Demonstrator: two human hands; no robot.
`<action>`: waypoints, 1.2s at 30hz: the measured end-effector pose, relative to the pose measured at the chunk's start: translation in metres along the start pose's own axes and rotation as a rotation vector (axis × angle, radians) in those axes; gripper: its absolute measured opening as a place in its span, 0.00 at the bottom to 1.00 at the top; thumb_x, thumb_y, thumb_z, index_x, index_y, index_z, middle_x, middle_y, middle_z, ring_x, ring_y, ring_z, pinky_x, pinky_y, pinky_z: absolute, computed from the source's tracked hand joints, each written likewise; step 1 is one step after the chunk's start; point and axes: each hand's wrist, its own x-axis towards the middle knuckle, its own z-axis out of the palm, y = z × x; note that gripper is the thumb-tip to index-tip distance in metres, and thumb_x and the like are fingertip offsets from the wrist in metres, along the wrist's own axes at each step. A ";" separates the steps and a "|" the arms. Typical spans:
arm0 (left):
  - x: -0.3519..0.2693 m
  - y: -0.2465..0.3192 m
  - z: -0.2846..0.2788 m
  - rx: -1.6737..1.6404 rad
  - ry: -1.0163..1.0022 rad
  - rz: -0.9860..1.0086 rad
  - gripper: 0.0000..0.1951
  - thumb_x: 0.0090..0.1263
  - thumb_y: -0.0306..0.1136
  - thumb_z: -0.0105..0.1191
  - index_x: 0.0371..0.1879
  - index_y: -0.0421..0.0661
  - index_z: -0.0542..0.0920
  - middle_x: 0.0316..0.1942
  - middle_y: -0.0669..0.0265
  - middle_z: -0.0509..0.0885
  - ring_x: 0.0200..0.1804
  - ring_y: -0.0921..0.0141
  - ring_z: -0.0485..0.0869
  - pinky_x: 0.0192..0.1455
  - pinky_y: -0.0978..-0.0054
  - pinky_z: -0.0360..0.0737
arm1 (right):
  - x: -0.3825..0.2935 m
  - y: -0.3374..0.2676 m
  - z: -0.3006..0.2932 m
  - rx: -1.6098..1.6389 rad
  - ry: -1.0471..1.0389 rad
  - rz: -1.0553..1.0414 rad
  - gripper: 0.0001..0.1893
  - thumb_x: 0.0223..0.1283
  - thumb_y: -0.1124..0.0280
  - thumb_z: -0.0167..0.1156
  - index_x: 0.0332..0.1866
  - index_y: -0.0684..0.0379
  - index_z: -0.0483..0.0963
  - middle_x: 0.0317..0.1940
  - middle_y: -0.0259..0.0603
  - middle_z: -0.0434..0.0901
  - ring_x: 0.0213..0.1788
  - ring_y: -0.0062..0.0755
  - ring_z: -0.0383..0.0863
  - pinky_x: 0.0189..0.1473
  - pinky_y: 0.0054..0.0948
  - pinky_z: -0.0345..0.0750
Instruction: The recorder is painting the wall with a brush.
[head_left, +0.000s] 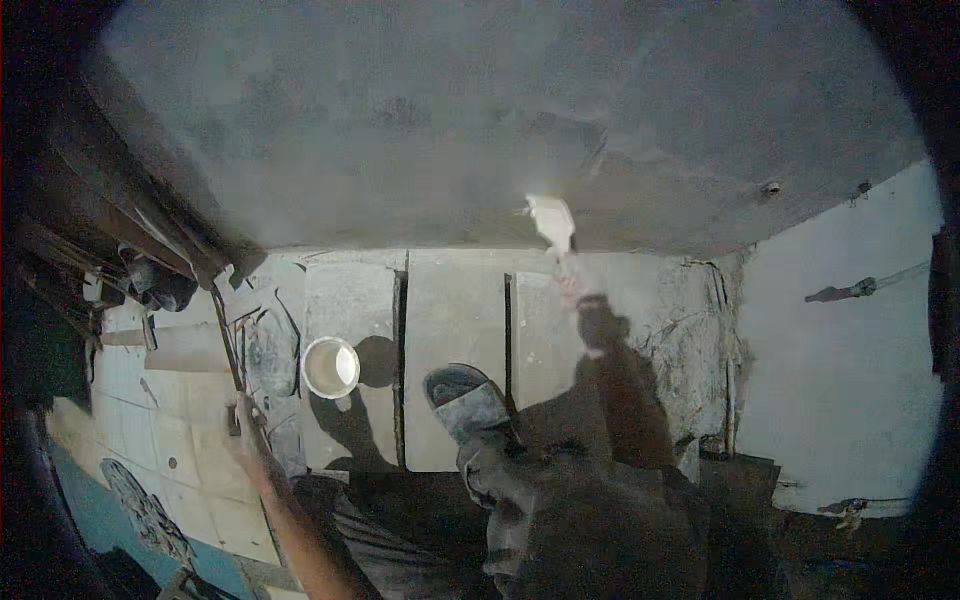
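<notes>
My right hand (600, 322) reaches up toward the grey plastered wall (405, 150), gripping a small flat hand tool by its pinkish handle. The tool's pale head (553, 221) is bright and motion-blurred near the foot of the wall, so its exact kind is unclear. At the left, my left hand (247, 427) is closed at the lower end of a thin dark rod (227, 337). A pale round bucket (307, 369) stands between my hands, nearer the left one. Its contents are hard to make out.
Pale slabs (454, 315) with dark gaps lie along the wall's foot. A sandalled foot (469, 405) rests on them. Dark lengths and clutter (157, 277) line the left side. A crumpled cloth (142, 502) lies lower left. A pipe fitting (840, 291) juts from the right wall.
</notes>
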 end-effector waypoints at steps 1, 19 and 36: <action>0.000 -0.004 0.003 -0.029 -0.055 0.017 0.09 0.69 0.37 0.53 0.33 0.44 0.76 0.30 0.74 0.75 0.32 0.80 0.70 0.34 0.80 0.67 | -0.038 -0.038 0.032 0.022 0.063 -0.108 0.19 0.67 0.58 0.50 0.56 0.59 0.71 0.21 0.24 0.64 0.15 0.13 0.60 0.14 0.19 0.58; -0.006 -0.005 0.024 -0.055 -0.062 -0.039 0.11 0.68 0.37 0.55 0.36 0.40 0.78 0.29 0.69 0.79 0.30 0.79 0.72 0.31 0.82 0.67 | -0.068 0.000 0.061 0.018 0.015 -0.195 0.11 0.65 0.61 0.53 0.42 0.58 0.71 0.24 0.30 0.68 0.17 0.15 0.62 0.14 0.15 0.55; -0.007 -0.008 0.026 -0.124 -0.078 0.031 0.07 0.70 0.32 0.52 0.39 0.42 0.78 0.29 0.72 0.75 0.30 0.81 0.70 0.31 0.83 0.66 | -0.105 -0.102 0.064 0.018 -0.206 -0.390 0.17 0.67 0.62 0.49 0.55 0.61 0.69 0.17 0.31 0.66 0.13 0.20 0.62 0.15 0.23 0.61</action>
